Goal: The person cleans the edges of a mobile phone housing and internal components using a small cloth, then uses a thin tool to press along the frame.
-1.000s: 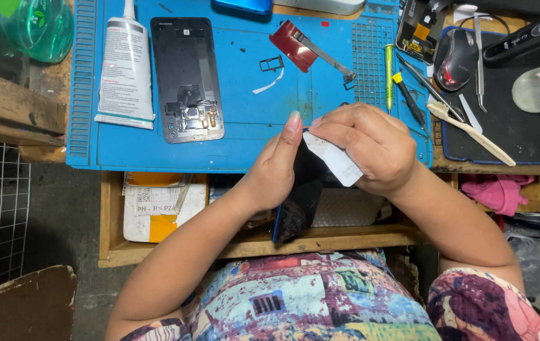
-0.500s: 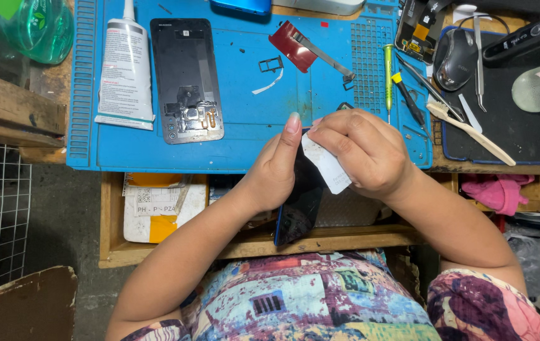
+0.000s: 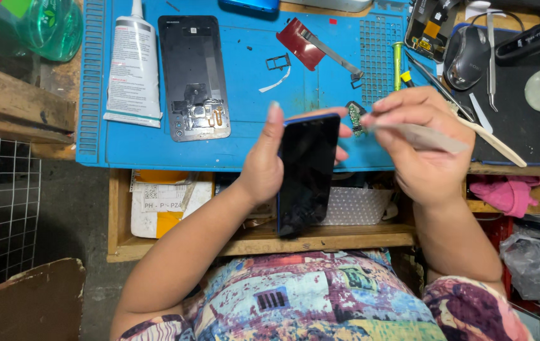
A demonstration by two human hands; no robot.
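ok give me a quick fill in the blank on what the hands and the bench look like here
1. The left hand holds a dark ____ upright over the bench edge.
2. The right hand pinches a pale strip, held ____ from the phone.
3. The work mat is ____ in colour.
4. The white tube lies ____ the mat.

Missing words: phone; apart; blue; on

Open mat [image 3: 245,142] surface lies between the back cover [image 3: 193,76] and the red part [image 3: 301,43]. Right of the hands, tweezers [image 3: 490,41], a mouse [image 3: 466,55] and a spudger [image 3: 494,142] crowd the black pad [image 3: 535,136]. The glue tube [image 3: 132,66] blocks the mat's left edge.
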